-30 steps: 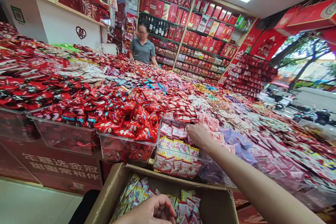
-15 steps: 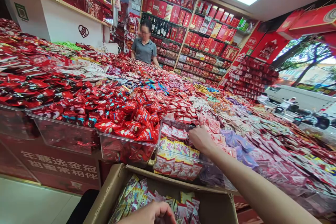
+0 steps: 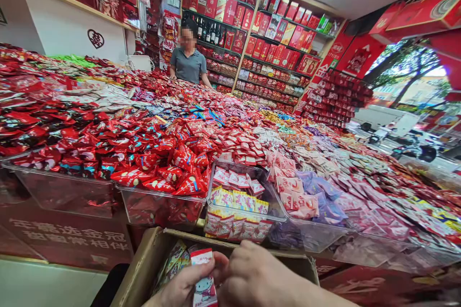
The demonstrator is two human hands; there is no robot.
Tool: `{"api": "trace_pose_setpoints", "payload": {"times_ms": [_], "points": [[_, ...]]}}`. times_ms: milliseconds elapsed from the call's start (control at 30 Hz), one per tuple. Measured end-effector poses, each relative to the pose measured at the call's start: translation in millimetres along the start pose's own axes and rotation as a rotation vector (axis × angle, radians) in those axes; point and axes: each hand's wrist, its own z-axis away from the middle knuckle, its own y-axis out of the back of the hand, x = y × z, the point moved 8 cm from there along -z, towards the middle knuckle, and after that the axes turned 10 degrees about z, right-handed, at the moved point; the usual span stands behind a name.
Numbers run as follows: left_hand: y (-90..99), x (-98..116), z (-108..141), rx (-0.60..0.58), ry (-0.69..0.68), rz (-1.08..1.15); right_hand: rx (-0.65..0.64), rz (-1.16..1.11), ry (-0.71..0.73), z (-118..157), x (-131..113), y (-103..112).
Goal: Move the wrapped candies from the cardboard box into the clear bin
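Over the open cardboard box (image 3: 141,265), my left hand (image 3: 182,284) pinches a small white candy packet (image 3: 204,289) with red ends and a cartoon cat print. Close beside it is my right hand (image 3: 259,276), its fingers curled; whatever they grip is hidden. More yellowish candy packets (image 3: 172,261) show inside the box, mostly covered by my hands. Just beyond the box stands a clear plastic bin (image 3: 276,201). Rows of yellow-and-white packets (image 3: 237,201) lie at its front, with pinkish-white packets (image 3: 239,180) behind them.
Clear bins heaped with red candy packets (image 3: 162,163) border the middle bin on the left; pink packets (image 3: 297,194) and purple packets (image 3: 326,196) lie to the right. A person in a grey shirt (image 3: 189,64) stands behind the display, before shelves of bottles and red boxes (image 3: 264,50).
My right hand has come back from the clear bin to my left hand over the cardboard box. A candy packet now shows in my left hand. The view has shifted slightly right.
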Motion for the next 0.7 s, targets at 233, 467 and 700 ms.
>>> {"api": "trace_pose_setpoints", "payload": {"times_ms": [233, 467, 700], "points": [[18.0, 13, -6, 0.142, -0.180, -0.146, -0.501, 0.325, -0.780, 7, 176, -28], [21.9, 22, -1, 0.182, -0.273, -0.185, -0.634, 0.353, -0.782, 6, 200, -70], [18.5, 19, -1, 0.173, -0.264, -0.217, -0.549, 0.497, -0.747, 0, 211, -23]]}}
